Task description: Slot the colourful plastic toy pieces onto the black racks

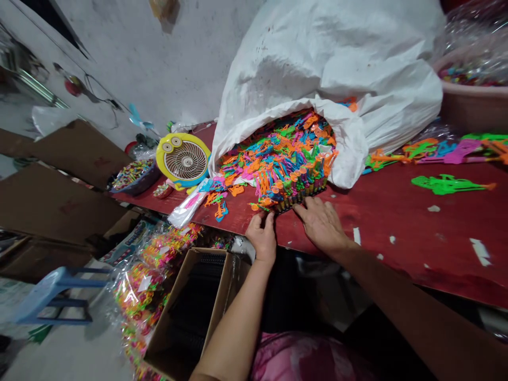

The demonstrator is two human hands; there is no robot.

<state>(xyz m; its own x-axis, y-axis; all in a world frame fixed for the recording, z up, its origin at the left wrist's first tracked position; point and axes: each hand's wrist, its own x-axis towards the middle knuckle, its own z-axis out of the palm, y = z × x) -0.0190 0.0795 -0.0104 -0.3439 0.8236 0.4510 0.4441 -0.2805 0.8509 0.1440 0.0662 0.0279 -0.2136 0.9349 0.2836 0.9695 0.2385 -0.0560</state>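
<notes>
A narrow black rack (pixel 280 208) lies along the red table's front part, filled with an upright row of small colourful plastic toys (pixel 296 182) with orange round ends. My left hand (pixel 261 235) is at the rack's left end, thumb and finger closed on its corner. Lying low on the table, my right hand (pixel 322 223) has its fingers stretched out, the tips touching the rack's front edge near its right half. Directly behind the rack, a heap of loose orange, blue, green and pink plastic pieces (pixel 273 151) spills from a big white sack (pixel 337 58).
A yellow fan (pixel 186 160) stands left of the heap, near a basin of small pieces (pixel 135 177). Below the table edge are a cardboard box (pixel 227 275) of black racks and bagged toys (pixel 138 291). A green toy (pixel 448 183) lies right. A blue stool (pixel 59 291) stands left.
</notes>
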